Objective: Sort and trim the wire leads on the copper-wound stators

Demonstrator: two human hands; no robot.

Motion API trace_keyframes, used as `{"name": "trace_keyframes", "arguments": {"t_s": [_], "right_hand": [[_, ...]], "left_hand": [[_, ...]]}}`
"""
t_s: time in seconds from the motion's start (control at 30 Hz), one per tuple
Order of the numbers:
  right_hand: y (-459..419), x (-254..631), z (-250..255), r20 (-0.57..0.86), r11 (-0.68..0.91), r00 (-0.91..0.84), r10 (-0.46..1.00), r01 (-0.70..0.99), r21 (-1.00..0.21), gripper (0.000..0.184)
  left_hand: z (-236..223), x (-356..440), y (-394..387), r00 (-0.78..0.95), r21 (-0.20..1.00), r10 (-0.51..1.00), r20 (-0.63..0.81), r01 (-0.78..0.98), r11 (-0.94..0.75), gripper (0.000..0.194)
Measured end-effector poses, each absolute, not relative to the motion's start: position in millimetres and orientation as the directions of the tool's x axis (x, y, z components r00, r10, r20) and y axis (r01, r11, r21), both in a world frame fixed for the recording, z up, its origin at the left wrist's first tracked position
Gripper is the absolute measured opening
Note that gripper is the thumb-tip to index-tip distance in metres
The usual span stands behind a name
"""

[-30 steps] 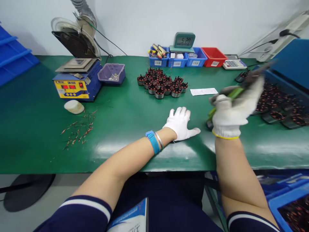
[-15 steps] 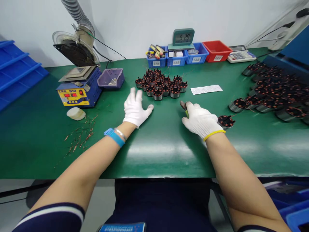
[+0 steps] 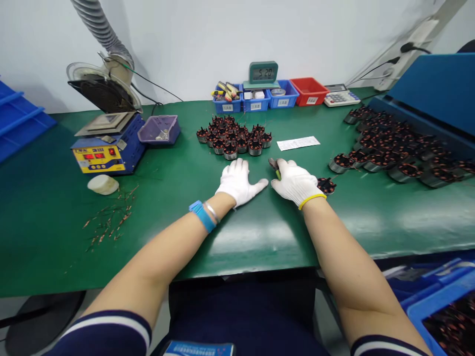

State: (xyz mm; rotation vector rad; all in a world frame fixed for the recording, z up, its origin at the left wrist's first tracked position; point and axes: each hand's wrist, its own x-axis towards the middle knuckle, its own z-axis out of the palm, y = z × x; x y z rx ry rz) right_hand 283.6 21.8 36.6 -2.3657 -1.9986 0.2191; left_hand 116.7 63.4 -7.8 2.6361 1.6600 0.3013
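Head view: left hand [image 3: 238,183] palm down on the bench [image 3: 260,242], fingers spread, apparently grasping nothing. Right hand [image 3: 295,182] curled round the pliers [image 3: 273,164], dark tip poking past the thumb. One stator [image 3: 327,186] sits right beside that hand's wrist, partly hidden by it; the cluster [image 3: 230,150] stands beyond the left fingertips. Risks, as judged: a backward wrist sweep could tip the stator; pliers tip swung left could nick the glove.

Clock [image 3: 263,73]: 5 20 | blue bins [image 3: 248,105]: 工具盒 | red bin [image 3: 303,100]: label unclear
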Motion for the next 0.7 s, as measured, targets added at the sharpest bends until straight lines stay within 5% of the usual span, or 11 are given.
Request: {"name": "trace_keyframes", "arguments": {"t_s": [0.17, 0.27, 0.37, 0.7], "right_hand": [[21, 283, 39, -0.105, -0.154, 0.142, 0.984, 0.98, -0.123, 0.049], [23, 281, 38, -0.098, -0.136, 0.124, 0.987, 0.983, -0.124, 0.047], [24, 281, 36, -0.065, -0.123, 0.116, 0.991, 0.986, -0.11, 0.049], [25, 285, 31, -0.025, -0.099, 0.096, 0.995, 0.984, -0.146, 0.049]], "left_hand": [[-3, 47, 12, 0.289, 0.016, 0.945, 0.151, 0.956, -0.294, 0.084], [-2, 25, 26, 0.131, 0.032, 0.933, 0.335, 0.988, -0.15, 0.086], [-7, 37, 69, 0.167, 0.118, 0.88, 0.444, 0.963, -0.242, 0.084], [-3, 82, 123, 0.305, 0.106, 0.838, 0.452, 0.915, -0.39, 0.023]]}}
